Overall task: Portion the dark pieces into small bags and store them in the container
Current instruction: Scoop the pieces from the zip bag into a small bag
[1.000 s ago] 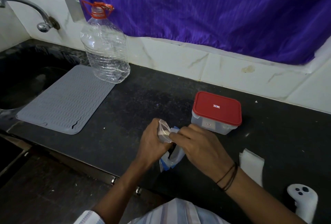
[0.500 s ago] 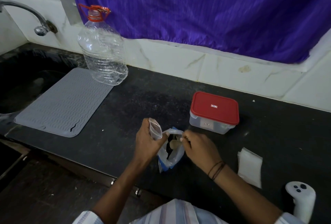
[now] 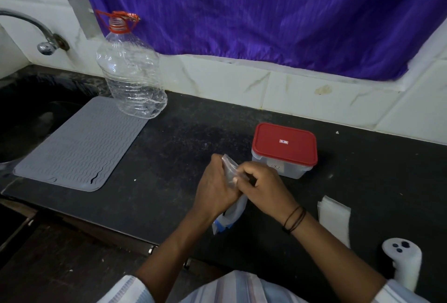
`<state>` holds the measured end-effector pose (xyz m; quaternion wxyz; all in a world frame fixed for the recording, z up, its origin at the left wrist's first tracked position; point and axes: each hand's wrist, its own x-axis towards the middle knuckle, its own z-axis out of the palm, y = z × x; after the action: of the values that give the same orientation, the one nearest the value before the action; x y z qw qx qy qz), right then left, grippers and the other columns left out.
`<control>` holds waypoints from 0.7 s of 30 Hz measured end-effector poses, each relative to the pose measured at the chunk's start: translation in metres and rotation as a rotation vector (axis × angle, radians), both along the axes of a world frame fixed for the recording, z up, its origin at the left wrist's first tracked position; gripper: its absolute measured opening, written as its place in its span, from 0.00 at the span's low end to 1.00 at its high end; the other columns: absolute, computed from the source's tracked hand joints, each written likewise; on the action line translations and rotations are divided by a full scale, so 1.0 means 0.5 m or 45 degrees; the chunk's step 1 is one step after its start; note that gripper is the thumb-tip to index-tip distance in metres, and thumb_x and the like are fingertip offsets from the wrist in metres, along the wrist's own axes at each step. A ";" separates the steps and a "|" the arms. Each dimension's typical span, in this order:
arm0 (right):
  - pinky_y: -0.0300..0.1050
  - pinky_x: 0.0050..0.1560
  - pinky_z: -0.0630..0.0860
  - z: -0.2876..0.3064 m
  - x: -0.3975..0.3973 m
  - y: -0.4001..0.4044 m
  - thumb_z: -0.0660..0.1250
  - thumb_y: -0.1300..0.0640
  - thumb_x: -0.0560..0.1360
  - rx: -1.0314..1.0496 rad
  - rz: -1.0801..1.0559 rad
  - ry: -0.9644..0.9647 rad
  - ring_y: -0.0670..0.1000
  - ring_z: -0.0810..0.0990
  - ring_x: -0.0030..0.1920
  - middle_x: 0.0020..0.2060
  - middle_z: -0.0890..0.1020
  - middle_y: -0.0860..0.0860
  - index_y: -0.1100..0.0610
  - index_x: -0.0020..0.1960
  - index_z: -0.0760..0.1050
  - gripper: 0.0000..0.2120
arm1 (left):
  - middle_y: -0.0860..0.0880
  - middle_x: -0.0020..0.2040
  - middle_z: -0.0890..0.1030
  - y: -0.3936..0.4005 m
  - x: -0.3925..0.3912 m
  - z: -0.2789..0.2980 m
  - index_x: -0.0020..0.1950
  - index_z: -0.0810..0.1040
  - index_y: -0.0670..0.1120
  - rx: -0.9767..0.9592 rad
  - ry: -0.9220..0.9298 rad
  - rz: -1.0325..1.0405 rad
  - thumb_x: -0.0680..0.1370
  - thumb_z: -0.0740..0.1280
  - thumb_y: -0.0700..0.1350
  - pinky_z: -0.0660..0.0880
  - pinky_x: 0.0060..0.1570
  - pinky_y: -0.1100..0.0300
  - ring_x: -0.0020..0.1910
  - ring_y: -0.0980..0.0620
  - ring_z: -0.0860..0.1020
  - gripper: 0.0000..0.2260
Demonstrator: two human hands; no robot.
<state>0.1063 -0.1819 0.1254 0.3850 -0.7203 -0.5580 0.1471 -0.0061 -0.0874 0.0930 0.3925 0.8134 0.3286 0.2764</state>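
While pinching a small clear plastic bag (image 3: 228,166) upright for filling, left hand (image 3: 215,189) closed on it and the blue-edged pouch (image 3: 229,215) beneath; right hand (image 3: 261,186) curled at its mouth, contents hidden. At two o'clock, lidded red-topped clear container (image 3: 284,149), label unreadable.

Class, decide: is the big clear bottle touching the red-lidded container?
Apart. The head view shows bare dark counter between the bottle and the container.

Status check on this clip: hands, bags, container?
Left hand and right hand both pinching small clear bag. Larger blue-edged bag beneath them. Container lidded, beside right hand. Spare bags right, nothing blocking.
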 end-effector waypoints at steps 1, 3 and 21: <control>0.42 0.42 0.77 -0.001 0.000 0.000 0.66 0.59 0.77 0.030 -0.058 0.096 0.45 0.78 0.41 0.40 0.79 0.44 0.51 0.46 0.76 0.04 | 0.53 0.46 0.76 -0.002 0.003 0.001 0.50 0.63 0.54 0.011 0.015 -0.007 0.73 0.73 0.56 0.75 0.35 0.62 0.41 0.57 0.77 0.19; 0.43 0.43 0.79 -0.005 -0.001 0.000 0.65 0.61 0.77 0.085 -0.191 0.379 0.45 0.81 0.43 0.44 0.81 0.46 0.50 0.52 0.75 0.08 | 0.55 0.46 0.76 -0.007 0.007 0.001 0.52 0.61 0.54 0.007 0.018 -0.030 0.73 0.73 0.56 0.78 0.36 0.60 0.42 0.59 0.78 0.21; 0.40 0.44 0.78 -0.035 0.021 -0.019 0.69 0.66 0.75 0.297 -0.549 1.034 0.48 0.82 0.42 0.43 0.83 0.55 0.55 0.52 0.77 0.09 | 0.47 0.39 0.82 -0.025 0.046 -0.015 0.44 0.77 0.46 -0.486 -0.349 -0.003 0.83 0.64 0.44 0.78 0.36 0.55 0.37 0.50 0.80 0.09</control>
<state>0.1169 -0.1912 0.1079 0.6721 -0.6559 -0.2129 0.2698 0.0169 -0.0997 0.0854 0.5806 0.6796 0.3176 0.3166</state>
